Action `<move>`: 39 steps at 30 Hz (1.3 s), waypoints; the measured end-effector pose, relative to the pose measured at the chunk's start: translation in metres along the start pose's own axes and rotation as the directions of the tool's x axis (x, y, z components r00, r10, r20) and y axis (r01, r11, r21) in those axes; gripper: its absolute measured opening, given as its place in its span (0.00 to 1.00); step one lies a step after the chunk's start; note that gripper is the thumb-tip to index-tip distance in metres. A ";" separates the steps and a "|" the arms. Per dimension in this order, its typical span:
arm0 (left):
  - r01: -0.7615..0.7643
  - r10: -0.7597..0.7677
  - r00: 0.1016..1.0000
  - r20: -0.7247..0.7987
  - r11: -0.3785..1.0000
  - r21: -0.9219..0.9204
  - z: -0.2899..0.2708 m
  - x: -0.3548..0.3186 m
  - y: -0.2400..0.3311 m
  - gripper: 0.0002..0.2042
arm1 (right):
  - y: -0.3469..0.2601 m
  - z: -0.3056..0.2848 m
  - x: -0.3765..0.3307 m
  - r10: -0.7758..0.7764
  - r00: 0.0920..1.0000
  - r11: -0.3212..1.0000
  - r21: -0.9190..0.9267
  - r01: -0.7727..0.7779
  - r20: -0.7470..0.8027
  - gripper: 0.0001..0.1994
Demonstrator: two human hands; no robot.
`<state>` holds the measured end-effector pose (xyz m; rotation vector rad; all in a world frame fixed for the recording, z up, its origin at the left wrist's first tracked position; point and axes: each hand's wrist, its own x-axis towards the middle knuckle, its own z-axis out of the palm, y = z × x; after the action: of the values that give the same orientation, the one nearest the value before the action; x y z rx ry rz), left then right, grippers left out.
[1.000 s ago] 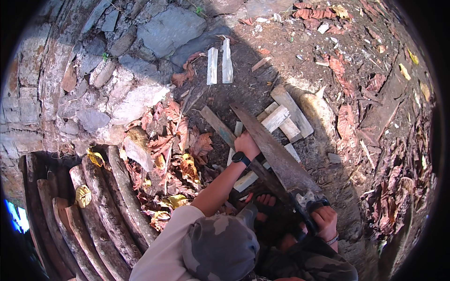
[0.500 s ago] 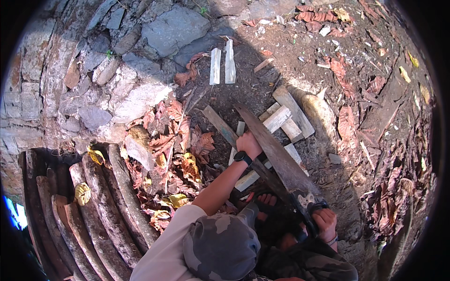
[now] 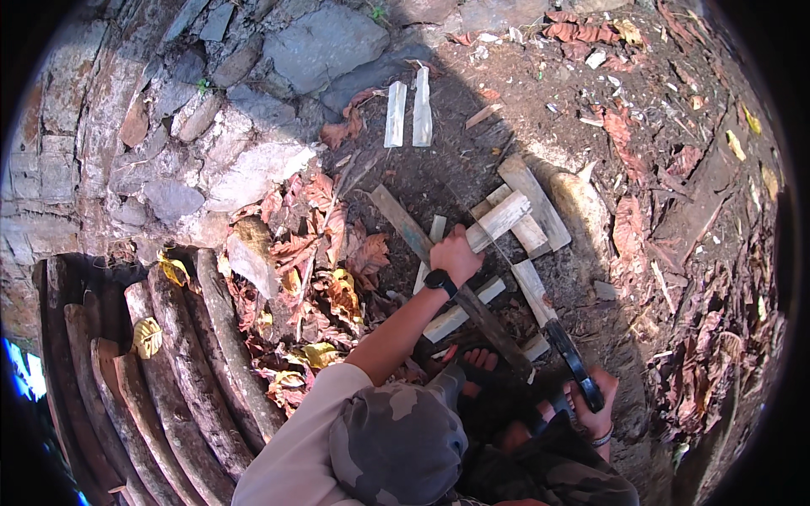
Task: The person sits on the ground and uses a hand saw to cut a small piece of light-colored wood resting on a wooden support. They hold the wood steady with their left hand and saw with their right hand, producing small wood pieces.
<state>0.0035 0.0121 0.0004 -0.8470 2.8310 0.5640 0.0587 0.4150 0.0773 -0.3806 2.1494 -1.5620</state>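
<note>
My left hand [image 3: 456,255], with a black watch at its wrist, closes on the near end of a short pale wood piece [image 3: 504,218]. That hand lies over a long narrow dark board [image 3: 485,316] slanting across the ground. In my right hand [image 3: 596,395] is the black handle of a hand saw [image 3: 576,364]. The saw's blade is seen nearly edge-on, a thin line crossing the pale piece just beyond my left fingers. How deep its teeth sit in the wood cannot be made out. Another pale wood strip [image 3: 531,287] lies along the blade.
Wider boards [image 3: 540,207] lie beyond the wood piece. Two pale strips [image 3: 395,114] lie apart farther off. Several round logs [image 3: 181,363] are stacked at left below a stone wall [image 3: 270,177]. Dry leaves [image 3: 342,304] litter the ground. A camouflage cap [image 3: 396,447] fills the lower middle.
The saw has turned from showing its broad blade to nearly edge-on. My left hand has shifted slightly right and now grips the pale wood piece. My right hand has moved slightly right with the handle.
</note>
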 end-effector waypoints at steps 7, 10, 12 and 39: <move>0.040 -0.043 0.996 0.073 0.998 0.043 -0.005 0.002 0.002 0.25 | -0.024 -0.001 -0.002 0.006 0.994 0.984 -0.177 0.013 0.107 0.06; 0.039 -0.041 0.994 0.098 0.999 0.032 -0.007 0.001 0.004 0.25 | -0.012 -0.007 -0.022 -0.063 0.997 0.991 -0.118 0.067 0.044 0.07; 0.026 -0.026 0.996 0.086 1.000 0.009 -0.008 0.001 0.003 0.25 | -0.007 -0.027 -0.034 -0.003 0.996 0.991 -0.132 0.015 0.093 0.06; -0.017 0.015 0.996 0.083 0.999 0.029 -0.002 0.004 -0.007 0.25 | -0.007 0.020 0.025 -0.021 0.986 0.983 -0.177 0.051 0.167 0.08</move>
<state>0.0036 0.0039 -0.0005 -0.7785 2.7668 0.5448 0.0474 0.3843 0.0739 -0.5899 2.1708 -1.3085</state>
